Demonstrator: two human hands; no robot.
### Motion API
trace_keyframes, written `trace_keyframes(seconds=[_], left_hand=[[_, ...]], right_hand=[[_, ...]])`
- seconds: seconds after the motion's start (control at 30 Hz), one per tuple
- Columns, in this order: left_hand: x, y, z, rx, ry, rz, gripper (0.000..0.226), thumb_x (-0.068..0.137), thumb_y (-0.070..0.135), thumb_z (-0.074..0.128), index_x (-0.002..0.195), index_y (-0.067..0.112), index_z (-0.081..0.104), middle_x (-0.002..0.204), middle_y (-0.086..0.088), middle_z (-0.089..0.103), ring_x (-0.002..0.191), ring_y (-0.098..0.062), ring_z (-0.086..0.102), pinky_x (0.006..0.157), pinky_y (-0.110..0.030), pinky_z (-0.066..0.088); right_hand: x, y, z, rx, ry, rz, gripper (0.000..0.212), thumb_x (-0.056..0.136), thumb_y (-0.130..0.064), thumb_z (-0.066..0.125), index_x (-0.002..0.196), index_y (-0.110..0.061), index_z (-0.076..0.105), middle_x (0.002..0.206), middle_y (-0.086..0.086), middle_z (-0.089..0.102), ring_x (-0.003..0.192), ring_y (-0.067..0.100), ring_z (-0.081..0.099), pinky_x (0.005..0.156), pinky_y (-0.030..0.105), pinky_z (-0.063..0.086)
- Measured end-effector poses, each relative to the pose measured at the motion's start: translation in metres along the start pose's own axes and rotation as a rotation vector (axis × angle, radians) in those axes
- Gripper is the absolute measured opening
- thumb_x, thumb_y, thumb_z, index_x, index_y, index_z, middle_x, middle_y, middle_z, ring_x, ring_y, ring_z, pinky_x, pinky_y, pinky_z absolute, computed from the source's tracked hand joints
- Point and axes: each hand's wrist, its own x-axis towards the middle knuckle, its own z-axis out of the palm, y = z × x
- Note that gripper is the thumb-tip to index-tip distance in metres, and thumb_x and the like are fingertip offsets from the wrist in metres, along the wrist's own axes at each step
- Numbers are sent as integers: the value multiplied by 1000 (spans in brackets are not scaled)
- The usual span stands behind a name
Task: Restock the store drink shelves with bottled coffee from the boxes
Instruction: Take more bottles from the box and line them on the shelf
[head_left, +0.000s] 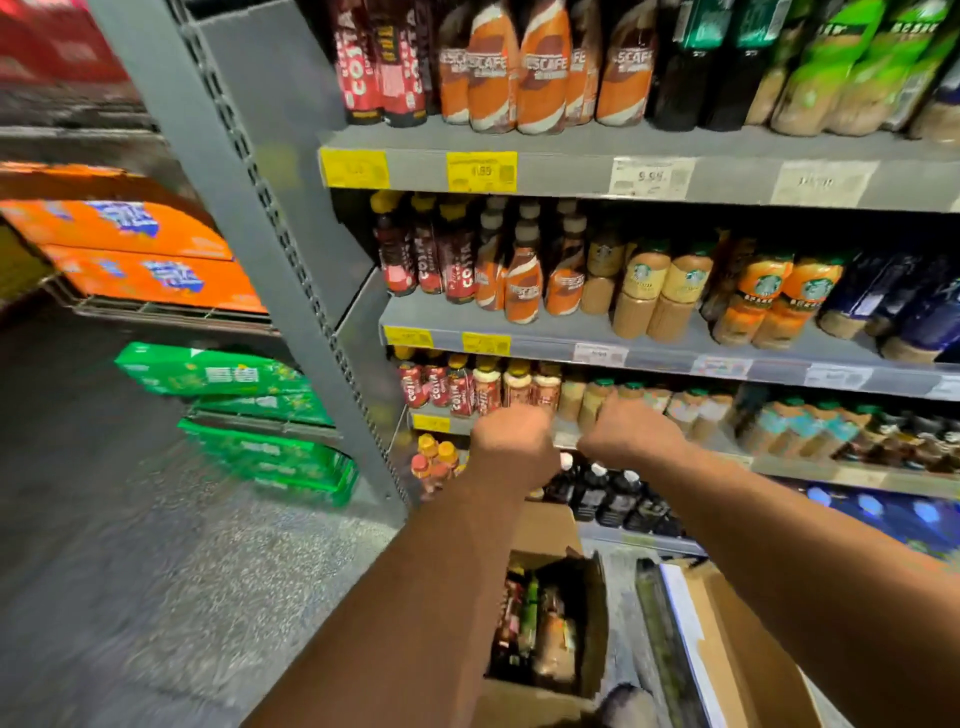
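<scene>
Both my arms reach out to the third grey shelf (566, 439) of bottled coffee. My left hand (511, 444) is in front of the red Costa bottles (439, 387) and cream-labelled bottles (519, 387). My right hand (631, 431) is just right of it, in front of beige Starbucks bottles (597, 400). I see only the backs of both hands; the fingers curl away from me and whatever they hold is hidden. Below my arms an open cardboard box (595, 623) on the floor holds several mixed bottles.
A second cardboard box (743, 654) lies at the lower right. Upper shelves carry Costa, Nescafe (519, 67) and Starbucks bottles. A grey shelf upright (270, 208) stands to the left. Beyond it are orange cases (135, 244) and green cases (249, 415).
</scene>
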Motion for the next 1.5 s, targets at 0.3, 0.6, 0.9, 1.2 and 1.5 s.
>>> trace_keyframes(seconds=[0.3, 0.6, 0.9, 1.2, 1.5], left_hand=[[-66, -32, 41, -25, -40, -15, 24, 93, 19, 47, 114, 18, 56, 121, -8, 58, 113, -30, 54, 84, -36, 43], [-72, -47, 83, -119, -153, -40, 37, 93, 16, 49, 130, 18, 52, 130, -8, 54, 116, -30, 52, 90, -38, 45], [-23, -39, 162, -194, -327, -78, 30, 93, 20, 50, 122, 16, 57, 118, -9, 59, 106, -29, 57, 88, -40, 48], [27, -35, 287, -353, -455, -226, 17, 91, 20, 50, 105, 16, 59, 108, -7, 62, 100, -29, 59, 81, -38, 49], [68, -47, 469, -687, -478, -462, 30, 97, 18, 46, 125, 15, 54, 130, -5, 51, 109, -25, 54, 86, -36, 47]], right_hand=[[-55, -26, 58, -38, -5, 0, 32, 85, -34, 58, 107, -10, 61, 109, 12, 65, 96, 29, 64, 72, 32, 49], [-49, -8, 105, -8, -143, 17, 20, 88, -21, 53, 71, -11, 47, 69, 1, 48, 59, 15, 48, 51, 22, 36], [10, 41, 168, 73, -278, 128, 21, 86, -24, 53, 69, -12, 50, 79, 7, 54, 81, 30, 56, 67, 32, 41], [53, 90, 282, 291, -444, 281, 31, 88, -22, 53, 111, -3, 60, 111, 17, 63, 92, 30, 59, 67, 26, 40], [116, 104, 443, 481, -522, 652, 40, 97, -13, 44, 135, 0, 45, 134, 18, 50, 120, 34, 50, 97, 37, 42]])
